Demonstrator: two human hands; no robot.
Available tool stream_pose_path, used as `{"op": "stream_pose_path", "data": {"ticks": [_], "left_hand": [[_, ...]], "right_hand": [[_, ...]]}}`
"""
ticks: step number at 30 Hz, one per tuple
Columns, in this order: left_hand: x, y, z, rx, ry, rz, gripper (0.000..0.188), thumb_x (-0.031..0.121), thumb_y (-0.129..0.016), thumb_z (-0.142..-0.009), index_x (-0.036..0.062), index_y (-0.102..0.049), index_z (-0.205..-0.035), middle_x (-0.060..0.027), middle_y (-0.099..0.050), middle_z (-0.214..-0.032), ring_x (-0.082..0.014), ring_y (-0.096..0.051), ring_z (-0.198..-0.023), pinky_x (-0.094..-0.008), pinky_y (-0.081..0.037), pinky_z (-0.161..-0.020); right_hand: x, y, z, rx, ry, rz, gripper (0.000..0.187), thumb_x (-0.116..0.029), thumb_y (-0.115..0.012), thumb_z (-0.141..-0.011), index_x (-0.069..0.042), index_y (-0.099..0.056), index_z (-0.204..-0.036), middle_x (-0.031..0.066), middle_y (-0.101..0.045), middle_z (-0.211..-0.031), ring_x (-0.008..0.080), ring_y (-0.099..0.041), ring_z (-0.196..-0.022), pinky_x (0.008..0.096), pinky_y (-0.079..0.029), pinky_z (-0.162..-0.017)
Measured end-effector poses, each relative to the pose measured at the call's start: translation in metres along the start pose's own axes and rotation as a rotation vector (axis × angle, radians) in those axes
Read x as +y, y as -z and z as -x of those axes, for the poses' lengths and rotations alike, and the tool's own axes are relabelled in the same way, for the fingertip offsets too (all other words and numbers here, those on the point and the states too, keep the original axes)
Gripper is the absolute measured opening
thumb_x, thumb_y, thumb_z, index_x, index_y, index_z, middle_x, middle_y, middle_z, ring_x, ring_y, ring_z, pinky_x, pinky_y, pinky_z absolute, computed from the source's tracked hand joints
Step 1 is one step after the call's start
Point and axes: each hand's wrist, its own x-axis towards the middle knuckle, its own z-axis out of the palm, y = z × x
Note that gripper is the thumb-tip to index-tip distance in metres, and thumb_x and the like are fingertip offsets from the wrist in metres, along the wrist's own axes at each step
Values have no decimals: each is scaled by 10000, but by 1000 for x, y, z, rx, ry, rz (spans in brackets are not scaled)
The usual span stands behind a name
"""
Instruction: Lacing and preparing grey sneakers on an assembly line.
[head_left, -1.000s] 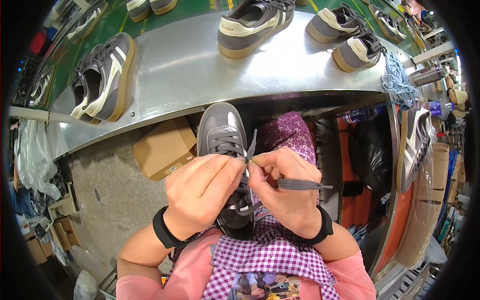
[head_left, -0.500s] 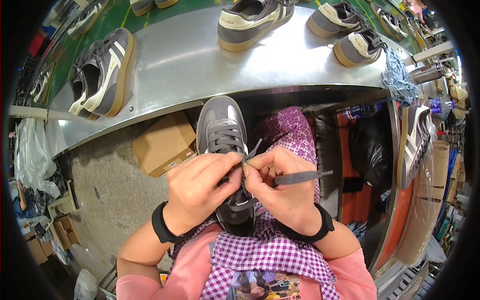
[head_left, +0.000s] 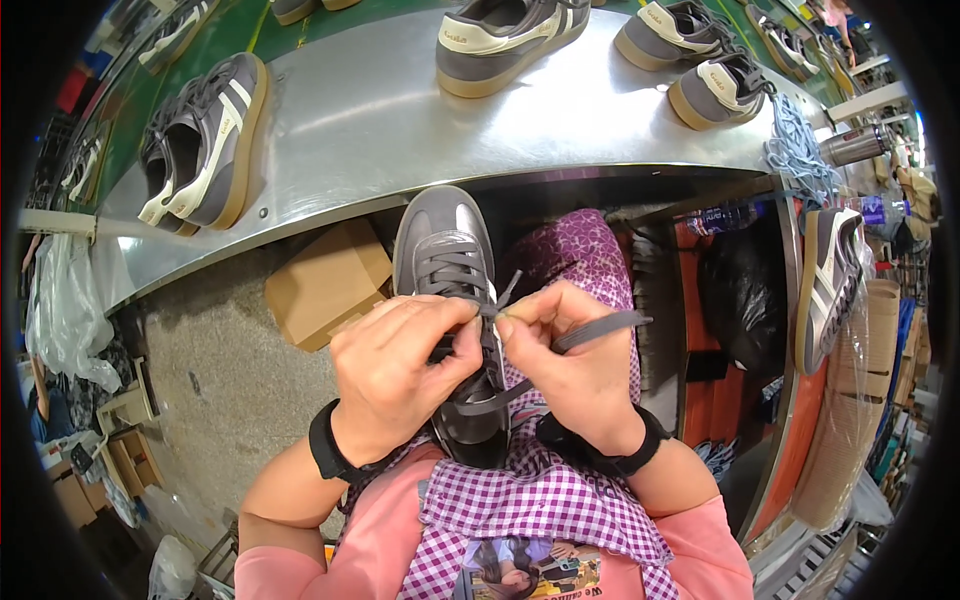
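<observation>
A grey sneaker (head_left: 446,238) with a gum-coloured sole rests on my lap, toe pointing away from me. Its flat dark grey shoelace (head_left: 605,328) is threaded through the lower eyelets. My left hand (head_left: 398,352) pinches the lace over the middle of the shoe, thumb against forefinger. Close beside it on the right, my right hand (head_left: 572,362) also pinches the lace near the eyelet edge. One lace end sticks up between the hands, and another length runs across my right fingers. The fingers partly cover the eyelets and tongue.
A metal bench (head_left: 370,115) spans the far side, bearing several similar sneakers and a bundle of light blue laces (head_left: 798,155). Under it on the left lies a cardboard box (head_left: 328,282). Another sneaker (head_left: 830,285) stands at the right, near a black plastic bag (head_left: 738,295).
My right hand has shifted slightly right, and the gap between my fingertips is a little wider. The lace length across my right fingers has moved up. The shoe stays on my lap.
</observation>
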Motion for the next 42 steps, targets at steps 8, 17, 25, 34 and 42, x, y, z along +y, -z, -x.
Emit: {"op": "stream_pose_path", "data": {"ticks": [8,17,25,34,42], "left_hand": [[-5,-6,8,-39,466,353,128,12,-702,-759,24,-653,-877,-55,-672,-733,-124,-670,-707,-254,-523,-614],[-11,10,-4,-64,643,1062,80,20,-663,-880,13,-647,-958,-20,-655,-928,-103,-609,-830,-244,-487,-759],[58,30,-16,-956,211,774,146,179,-547,-957,43,-514,-999,-81,-639,-762,-209,-658,-615,-317,-524,-547],[102,30,-2,-1051,226,1003,130,184,-537,-886,59,-546,-849,-50,-548,-692,-201,-577,-704,-344,-464,-697],[43,66,6,-733,564,415,275,232,-706,-792,37,-668,-982,-130,-645,-800,-307,-648,-697,-337,-508,-594]], "right_hand": [[-2,-4,-2,-41,-47,-94,79,-45,-682,-848,-5,-621,-878,-12,-605,-749,8,-508,-640,171,-407,-559],[-20,11,-9,-76,-186,-203,107,-91,-682,-875,-10,-614,-891,-20,-603,-768,15,-510,-661,173,-407,-574],[-101,32,-2,-197,201,-396,243,-264,-451,-1007,-57,-524,-901,-7,-461,-699,25,-306,-435,183,-256,-369],[-4,7,19,-875,-294,-69,338,-286,-475,-1008,8,-625,-933,85,-620,-743,178,-626,-682,307,-501,-648],[-44,23,43,-857,352,533,97,-154,-575,-887,-57,-569,-881,86,-583,-735,278,-609,-595,364,-486,-496]]}}
